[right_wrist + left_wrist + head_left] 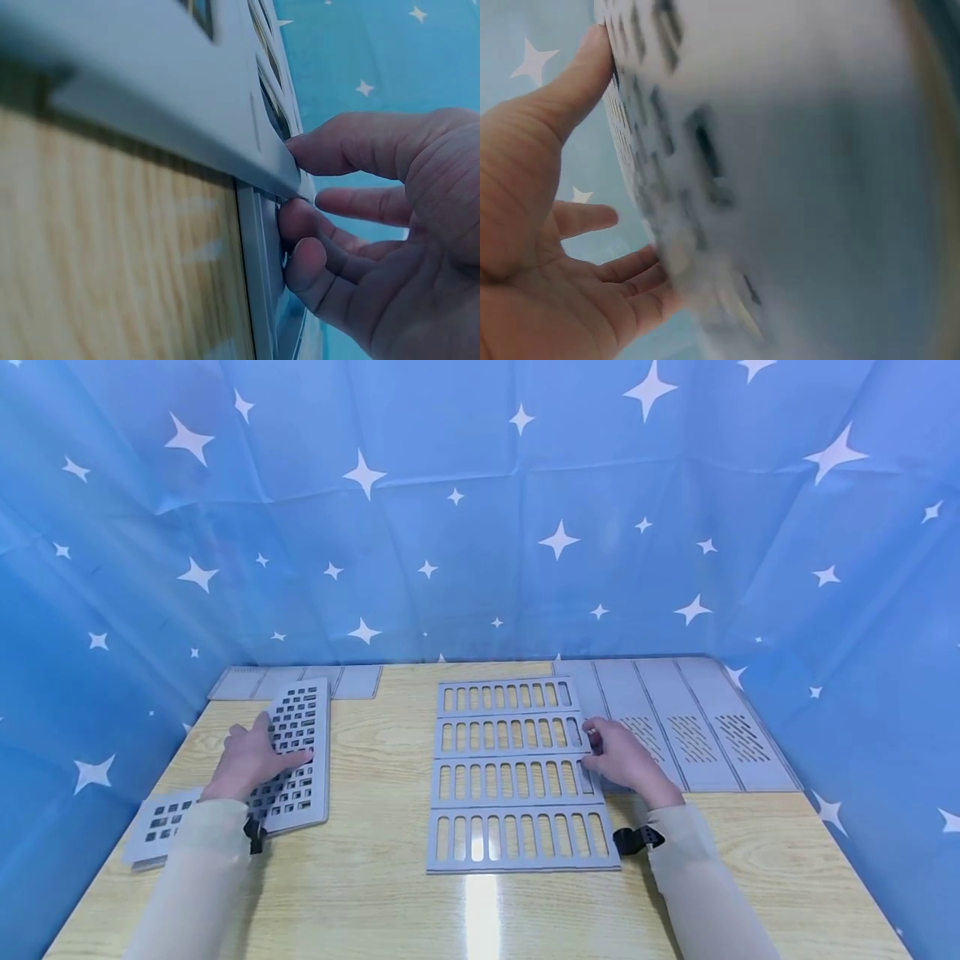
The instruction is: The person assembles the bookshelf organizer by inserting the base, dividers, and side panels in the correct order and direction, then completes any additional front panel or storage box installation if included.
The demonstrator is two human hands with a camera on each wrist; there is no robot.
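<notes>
My left hand (247, 758) lies over a light grey panel with square cutouts (318, 777). Its thumb stretches across the panel and its fingers are spread. In the left wrist view the thumb (585, 71) meets the panel's edge, and some fingertips touch the blurred panel face. Slotted grey panels (517, 811) lie in a column at the middle of the table. At their right edge my right hand (624, 756) pinches a slotted panel (225, 112). Its thumb (345, 146) is on the upper face near a corner, with curled fingers at the edge below.
More square-hole panels (153, 831) lie partly under my left sleeve. Plain-looking panels (360, 682) line the back left. Long panels with slanted slots (693, 727) lie side by side at the right. A star-printed blue cloth (450, 552) surrounds the wooden table (375, 893).
</notes>
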